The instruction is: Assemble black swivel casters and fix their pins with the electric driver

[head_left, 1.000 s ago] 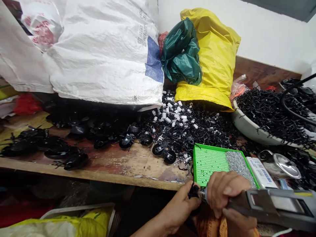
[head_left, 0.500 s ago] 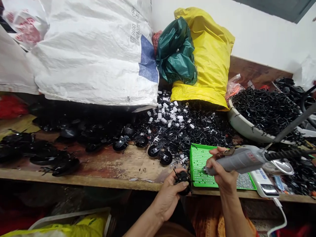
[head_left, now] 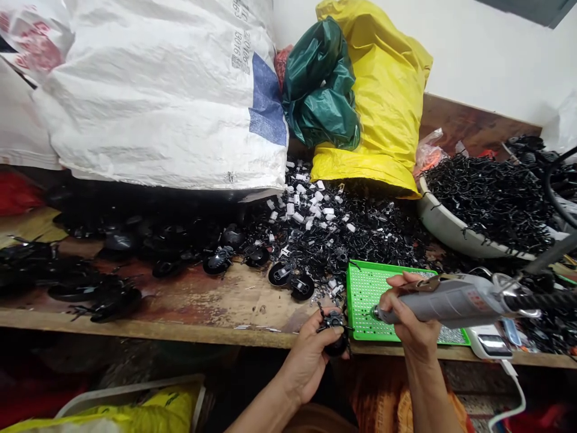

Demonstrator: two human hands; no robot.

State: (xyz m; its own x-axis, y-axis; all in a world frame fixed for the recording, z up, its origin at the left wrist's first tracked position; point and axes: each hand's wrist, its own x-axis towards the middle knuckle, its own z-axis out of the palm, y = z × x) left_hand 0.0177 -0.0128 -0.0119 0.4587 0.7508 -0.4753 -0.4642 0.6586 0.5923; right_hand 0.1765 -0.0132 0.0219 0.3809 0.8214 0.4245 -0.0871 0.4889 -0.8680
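Between the thumb and fingers of my left hand [head_left: 309, 355] is a round black plastic part [head_left: 334, 337] with thin prongs, held at the bench's front edge. My right hand [head_left: 412, 319] is wrapped round a grey electric screwdriver [head_left: 451, 299], its tip pointing left and down over a green tray [head_left: 360, 278]. Rows of small holes cover the tray, many with shiny screws in them. Whether the tip touches a screw I cannot tell. Beyond my left hand, two black discs with metal pieces, one a wheel-like part [head_left: 302, 287], lie on the wooden bench [head_left: 225, 300].
A heap of small black parts [head_left: 369, 234] and white blocks [head_left: 297, 207] spreads behind the tray. Large white sacks [head_left: 171, 108], a yellow sack [head_left: 387, 90] and a bowl of black parts [head_left: 460, 228] stand behind. A white device [head_left: 489, 341] with a cable sits beside the tray.
The screwdriver's rear end has swung slightly right and down, its tip still over the tray. The black part in my left hand has tilted a little. The whole view has shifted slightly.
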